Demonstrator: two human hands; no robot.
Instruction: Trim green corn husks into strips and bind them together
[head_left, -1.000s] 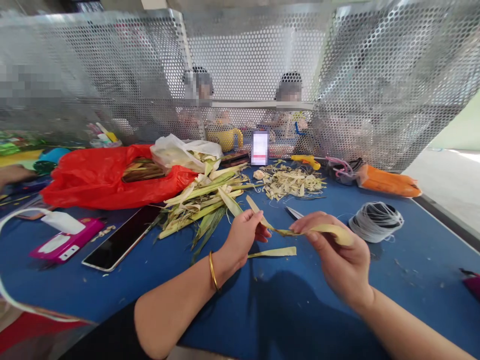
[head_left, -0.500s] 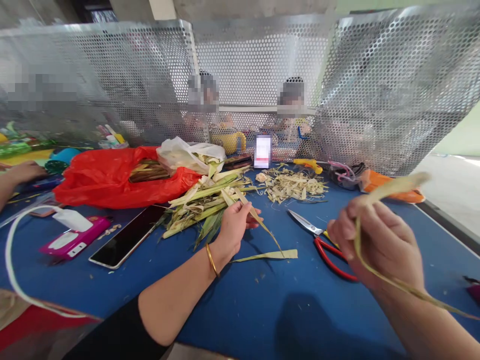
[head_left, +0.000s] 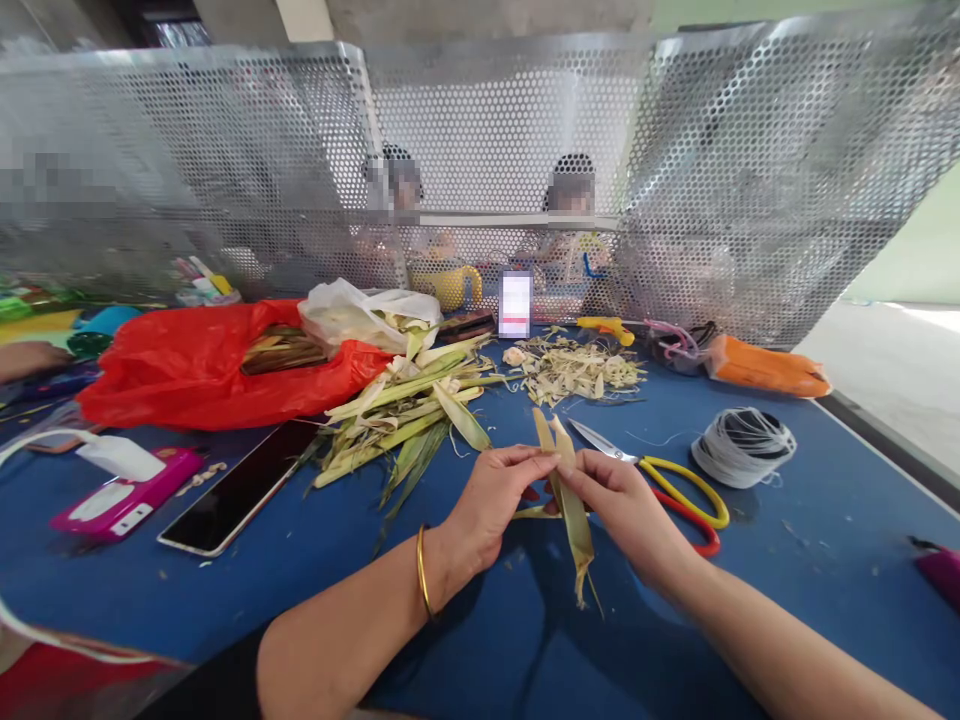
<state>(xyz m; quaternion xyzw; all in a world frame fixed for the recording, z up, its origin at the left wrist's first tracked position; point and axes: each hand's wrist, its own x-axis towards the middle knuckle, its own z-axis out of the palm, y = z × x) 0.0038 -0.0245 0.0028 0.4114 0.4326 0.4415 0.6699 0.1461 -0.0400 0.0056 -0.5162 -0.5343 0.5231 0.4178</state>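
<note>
My left hand (head_left: 484,505) and my right hand (head_left: 615,495) meet in front of me, thumbs and fingers pinching a dried corn husk strip (head_left: 574,525). The strip stands tilted, its split upper end above my fingertips and its ragged tip hanging below. Part of another pale strip (head_left: 534,513) shows on the table behind my fingers. To the left lies a heap of corn husks (head_left: 405,410). Scissors (head_left: 686,487) with a red and a yellow handle lie beyond my right hand, partly covered by it.
On the blue table (head_left: 322,600) are a dark phone (head_left: 240,490), a magenta power strip (head_left: 124,490), a red bag (head_left: 172,370), husk scraps (head_left: 577,368), a lit phone (head_left: 514,303), a string roll (head_left: 742,447) and an orange packet (head_left: 769,367). A perforated metal screen (head_left: 495,130) stands behind; people sit beyond.
My right hand has come in from the right and joined my left at the centre, both now pinching husk. The string roll, hidden before, now shows.
</note>
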